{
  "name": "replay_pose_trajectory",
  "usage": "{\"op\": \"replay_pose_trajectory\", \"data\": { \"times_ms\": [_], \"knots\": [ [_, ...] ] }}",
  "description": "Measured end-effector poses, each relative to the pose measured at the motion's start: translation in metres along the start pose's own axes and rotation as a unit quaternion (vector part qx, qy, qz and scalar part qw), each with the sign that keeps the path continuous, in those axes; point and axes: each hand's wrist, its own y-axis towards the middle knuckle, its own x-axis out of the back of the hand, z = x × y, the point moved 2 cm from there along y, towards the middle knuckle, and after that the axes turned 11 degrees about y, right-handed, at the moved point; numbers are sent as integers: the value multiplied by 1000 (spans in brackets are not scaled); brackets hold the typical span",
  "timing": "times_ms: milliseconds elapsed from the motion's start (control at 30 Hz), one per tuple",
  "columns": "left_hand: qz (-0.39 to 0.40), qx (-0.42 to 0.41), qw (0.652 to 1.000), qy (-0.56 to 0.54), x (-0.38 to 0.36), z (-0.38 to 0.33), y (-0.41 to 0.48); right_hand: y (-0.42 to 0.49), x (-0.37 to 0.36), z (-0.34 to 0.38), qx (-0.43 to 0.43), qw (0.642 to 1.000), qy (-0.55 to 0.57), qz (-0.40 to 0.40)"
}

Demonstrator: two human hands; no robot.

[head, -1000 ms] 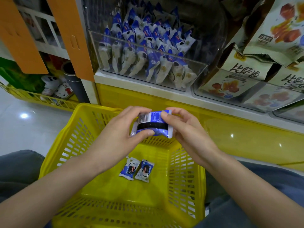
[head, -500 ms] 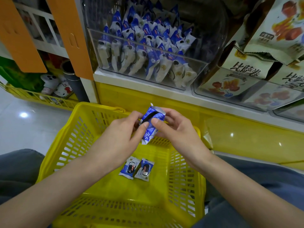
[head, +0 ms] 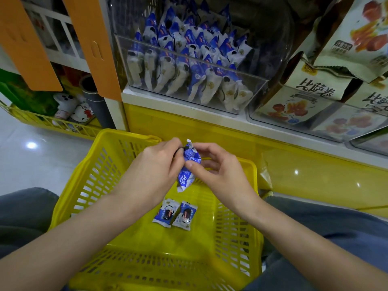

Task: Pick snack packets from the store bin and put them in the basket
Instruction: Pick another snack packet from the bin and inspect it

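Shop shelving fills the background; a white ledge (head: 210,120) carries a clear store bin (head: 256,91) packed with blue-and-white snack packets (head: 189,66) standing on end; just beside it to the right, a second bin (head: 346,127) holds larger pale bags (head: 315,91) printed with red and orange pictures; orange panels (head: 92,47) hang at the left, above a pale glossy floor (head: 31,169).

Below the ledge sits a yellow basket (head: 98,171) with slotted walls, between two knees in blue jeans (head: 336,227).

Over the far half of the basket, both hands hold one blue packet (head: 186,173) roughly upright, slightly tilted; the left hand (head: 153,171) pinches its upper part between thumb and curled fingers; the right hand (head: 222,173) pinches its middle between thumb and forefinger, the other fingers loosely bent behind; the packet's lower end hangs free, clear of the basket floor.

On that floor, two packets (head: 165,213) lie flat side by side, edges touching, print facing up, just below the held one.
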Motion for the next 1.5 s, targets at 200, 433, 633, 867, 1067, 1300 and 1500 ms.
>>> {"op": "replay_pose_trajectory", "data": {
  "times_ms": [200, 433, 633, 867, 1067, 1300, 1500],
  "knots": [
    [31, 111, 981, -154, -7, 4, 5, 3, 1, -3, -5, 998, 52, -27],
    [115, 150, 943, -275, -19, 0, 3, 8, 6, -8, -22, 995, 80, -47],
    [131, 168, 921, -326, -19, 1, 3, 9, 5, -9, -19, 994, 102, -35],
    [119, 210, 885, -398, -18, -4, 2, 3, -1, -13, 46, 991, -124, -26],
    [66, 258, 849, -457, -15, -1, 7, 3, -1, -11, -9, 995, -97, 10],
    [38, 265, 796, -543, -2, 2, 12, 12, 2, 7, -19, 995, 101, -2],
    [62, 262, 847, -459, 11, -2, 14, 18, -4, 13, -24, 985, 164, -46]
  ]
}}
